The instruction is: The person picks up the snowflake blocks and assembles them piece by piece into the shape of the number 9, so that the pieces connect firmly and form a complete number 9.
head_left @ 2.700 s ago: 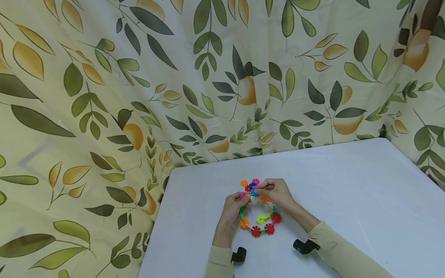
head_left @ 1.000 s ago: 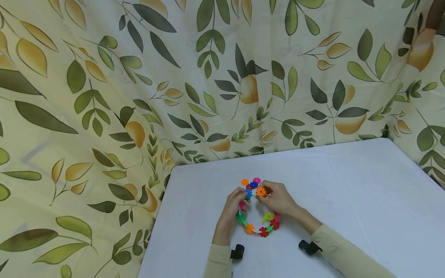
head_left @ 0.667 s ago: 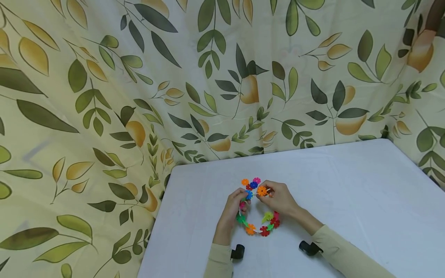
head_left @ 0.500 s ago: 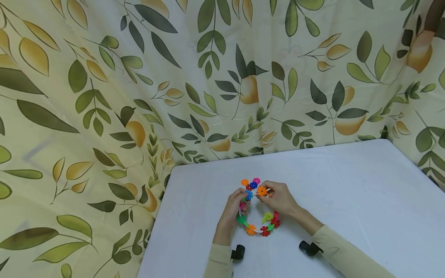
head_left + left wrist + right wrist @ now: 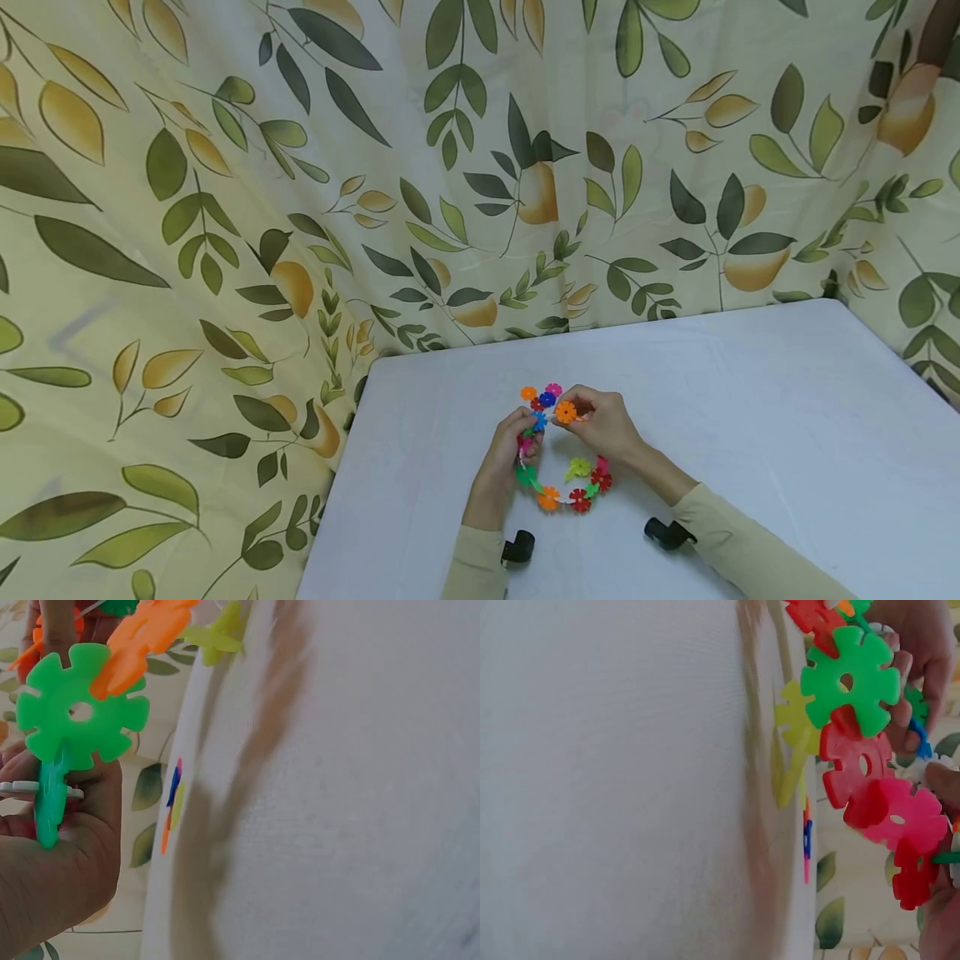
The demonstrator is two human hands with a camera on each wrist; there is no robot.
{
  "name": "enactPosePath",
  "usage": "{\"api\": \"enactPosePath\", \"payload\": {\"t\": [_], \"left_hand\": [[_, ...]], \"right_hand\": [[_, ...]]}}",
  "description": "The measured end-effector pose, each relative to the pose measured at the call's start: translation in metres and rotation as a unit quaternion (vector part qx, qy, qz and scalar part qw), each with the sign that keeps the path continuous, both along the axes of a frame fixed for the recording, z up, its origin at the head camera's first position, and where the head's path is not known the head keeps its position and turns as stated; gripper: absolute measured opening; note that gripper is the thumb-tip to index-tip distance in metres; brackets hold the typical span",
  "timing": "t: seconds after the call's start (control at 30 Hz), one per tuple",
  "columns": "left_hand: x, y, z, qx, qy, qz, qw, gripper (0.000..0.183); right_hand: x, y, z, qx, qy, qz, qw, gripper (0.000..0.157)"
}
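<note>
A chain of interlocking snowflake discs curves between my hands in the head view, with green (image 5: pixel 527 476), orange (image 5: pixel 548 499) and red (image 5: pixel 580 500) discs along its near side. My left hand (image 5: pixel 502 450) pinches a blue snowflake disc (image 5: pixel 539 421) at one end. Facing it, my right hand (image 5: pixel 609 427) pinches an orange snowflake disc (image 5: pixel 566 412) at the other end, a white piece showing between the two. Both wrist views show the chain hanging over the table, its green discs (image 5: pixel 82 705) slotted edge to edge. Fingers hide part of the chain.
Several loose discs, including orange (image 5: pixel 528 393) and pink (image 5: pixel 553 390), lie just beyond my hands on the white table (image 5: pixel 750 433). A yellow pair (image 5: pixel 579 467) lies inside the chain's curve. Patterned cloth (image 5: pixel 480 167) hangs along the table's far edge.
Earlier, both hands met over the blue disc; now the right hand holds the orange disc a little to its right. Most recently the chain's near side has swung slightly right.
</note>
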State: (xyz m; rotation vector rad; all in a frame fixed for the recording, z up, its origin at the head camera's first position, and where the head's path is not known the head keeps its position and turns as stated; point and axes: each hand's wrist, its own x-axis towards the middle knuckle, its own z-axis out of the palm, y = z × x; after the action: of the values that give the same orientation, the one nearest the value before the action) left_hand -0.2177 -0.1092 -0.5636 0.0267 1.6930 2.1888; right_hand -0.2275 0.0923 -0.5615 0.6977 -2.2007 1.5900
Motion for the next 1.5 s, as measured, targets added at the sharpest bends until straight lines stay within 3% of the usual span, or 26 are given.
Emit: {"api": "enactPosePath", "payload": {"t": [0.17, 0.5, 1.0, 1.5], "left_hand": [[-0.0003, 0.0012, 0.0018, 0.026, -0.016, 0.001, 0.9995, 0.016], [-0.0021, -0.0011, 0.0021, 0.031, -0.029, 0.01, 0.999, 0.014], [0.0022, 0.0046, 0.002, -0.007, 0.001, 0.007, 0.9999, 0.016], [0.006, 0.0082, 0.0024, -0.02, 0.02, 0.0, 0.9996, 0.015]], "right_hand": [[-0.0002, -0.0006, -0.0023, -0.026, -0.022, -0.018, 0.999, 0.025], [-0.0024, -0.0031, -0.0002, -0.035, -0.053, -0.024, 0.998, 0.022], [0.0017, 0.0019, -0.0002, -0.035, -0.073, -0.015, 0.997, 0.019], [0.0033, 0.0024, -0.0065, -0.045, -0.053, -0.012, 0.997, 0.02]]}}
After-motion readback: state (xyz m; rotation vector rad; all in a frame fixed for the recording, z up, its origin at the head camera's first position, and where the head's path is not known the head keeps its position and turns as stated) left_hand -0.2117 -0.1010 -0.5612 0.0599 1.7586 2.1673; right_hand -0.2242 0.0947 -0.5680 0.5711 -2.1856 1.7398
